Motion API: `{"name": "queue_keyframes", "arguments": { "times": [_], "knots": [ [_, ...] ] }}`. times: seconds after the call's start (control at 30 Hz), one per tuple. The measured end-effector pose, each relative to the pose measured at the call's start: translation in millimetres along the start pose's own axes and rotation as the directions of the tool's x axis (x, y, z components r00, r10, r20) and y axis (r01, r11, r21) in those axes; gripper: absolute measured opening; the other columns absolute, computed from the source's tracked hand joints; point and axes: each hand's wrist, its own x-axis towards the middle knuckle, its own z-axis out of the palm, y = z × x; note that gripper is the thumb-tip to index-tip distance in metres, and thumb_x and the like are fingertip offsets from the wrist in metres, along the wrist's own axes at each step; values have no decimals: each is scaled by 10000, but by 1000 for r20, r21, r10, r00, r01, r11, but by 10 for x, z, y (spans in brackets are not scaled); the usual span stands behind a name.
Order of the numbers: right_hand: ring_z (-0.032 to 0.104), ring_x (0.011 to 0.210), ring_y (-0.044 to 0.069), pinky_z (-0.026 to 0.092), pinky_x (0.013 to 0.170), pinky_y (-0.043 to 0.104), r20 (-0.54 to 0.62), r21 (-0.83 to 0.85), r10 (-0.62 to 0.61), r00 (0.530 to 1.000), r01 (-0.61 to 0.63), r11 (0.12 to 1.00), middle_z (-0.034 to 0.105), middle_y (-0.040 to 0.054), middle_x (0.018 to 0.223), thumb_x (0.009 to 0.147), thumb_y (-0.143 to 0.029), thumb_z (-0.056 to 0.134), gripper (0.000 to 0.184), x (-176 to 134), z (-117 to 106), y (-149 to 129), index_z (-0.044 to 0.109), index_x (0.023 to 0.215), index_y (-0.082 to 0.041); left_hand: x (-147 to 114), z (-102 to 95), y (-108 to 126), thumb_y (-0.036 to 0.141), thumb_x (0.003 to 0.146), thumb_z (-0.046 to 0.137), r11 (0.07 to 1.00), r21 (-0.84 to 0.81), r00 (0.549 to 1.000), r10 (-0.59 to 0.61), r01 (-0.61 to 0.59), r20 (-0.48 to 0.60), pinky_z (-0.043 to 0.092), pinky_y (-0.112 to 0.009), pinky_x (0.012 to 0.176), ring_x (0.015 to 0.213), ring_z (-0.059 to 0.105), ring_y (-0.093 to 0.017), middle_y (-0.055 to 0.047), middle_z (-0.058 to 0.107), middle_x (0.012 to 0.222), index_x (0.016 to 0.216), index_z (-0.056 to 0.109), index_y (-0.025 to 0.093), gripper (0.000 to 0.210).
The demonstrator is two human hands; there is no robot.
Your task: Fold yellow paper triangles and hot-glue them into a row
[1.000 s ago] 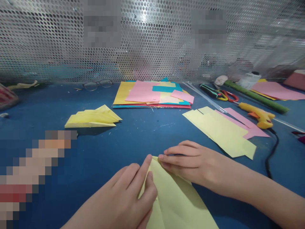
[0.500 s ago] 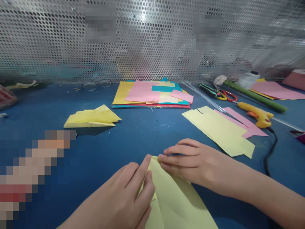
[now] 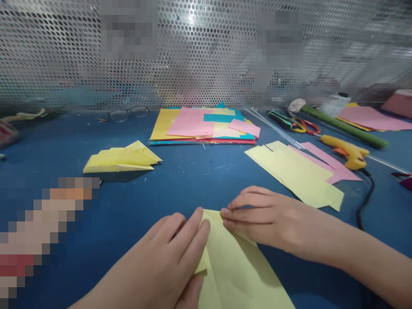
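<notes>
A pale yellow sheet of paper [image 3: 244, 274], creased and folded towards a narrow top, lies in front of me at the bottom middle. My left hand [image 3: 170, 253] grips its left edge, with two fingertips near the top corner and the thumb lower down by a small folded flap. On the upper right edge, my right hand [image 3: 267, 219] has its fingers closed together on the paper; its thumb is hidden. Farther left rests a yellow folded paper piece [image 3: 122, 159], pleated and pointed at its right end.
Coloured paper sheets [image 3: 189, 124] are stacked at the back. Yellow cut paper [image 3: 299, 176] lies over pink pieces at right, near a yellow glue gun [image 3: 344, 150], scissors [image 3: 309, 126] and a green rod [image 3: 347, 128]. Glasses [image 3: 128, 113] sit before the perforated metal screen [image 3: 206, 64]. A blurred-out area covers the left.
My right fingertips have slid slightly right along the paper's top edge. My left index finger has straightened upward beside the other finger, and more of the small flap shows.
</notes>
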Motion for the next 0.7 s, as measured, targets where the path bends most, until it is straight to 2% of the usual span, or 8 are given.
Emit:
{"name": "queue_keyframes", "arguments": {
  "times": [0.07, 0.17, 0.4, 0.57, 0.7],
  "knots": [
    [586, 1078, 161, 453, 1005, 343, 10, -5, -7, 1000, 7, 1000, 716, 78, 1136, 1038, -175, 338, 365, 5, -2, 2, 674, 1141, -73, 41, -63, -15, 260, 900, 421, 999, -33, 997, -17, 19, 70, 486, -320, 723, 807, 554, -214, -85, 680, 1195, 1216, 614, 92, 407],
    [601, 1027, 157, 456, 986, 333, -5, -68, -28, 1000, 27, 997, 726, 70, 1089, 1040, -158, 324, 381, 12, 0, -15, 690, 1097, -68, 99, -122, -15, 322, 907, 454, 999, -39, 998, -20, 23, 62, 504, -322, 716, 818, 555, -218, -62, 673, 1223, 1283, 576, 78, 465],
    [613, 1009, 160, 455, 964, 322, -5, -274, -119, 993, 113, 955, 743, 63, 1029, 1038, -116, 240, 482, -5, -1, -62, 722, 1045, -104, 119, -117, -15, 353, 931, 436, 1000, -15, 999, -15, 15, 30, 503, -321, 709, 805, 554, -210, -52, 690, 1182, 1205, 637, 82, 435],
    [603, 1018, 139, 454, 969, 319, 5, -285, -97, 995, 94, 954, 739, 33, 1062, 1048, -134, 241, 485, 4, -3, -58, 725, 1034, -140, 125, -122, -26, 352, 928, 454, 998, -60, 998, -18, 21, 56, 503, -334, 748, 855, 555, -220, -57, 674, 1197, 1191, 637, 104, 405],
    [611, 966, 133, 444, 959, 315, 6, -224, -43, 999, 44, 974, 747, 13, 1012, 1055, -160, 253, 463, 24, -11, -54, 716, 1054, -140, 146, -114, -21, 337, 920, 473, 996, -88, 998, -17, 22, 56, 494, -338, 770, 880, 552, -224, -46, 674, 1183, 1169, 647, 127, 369]
  ]
}}
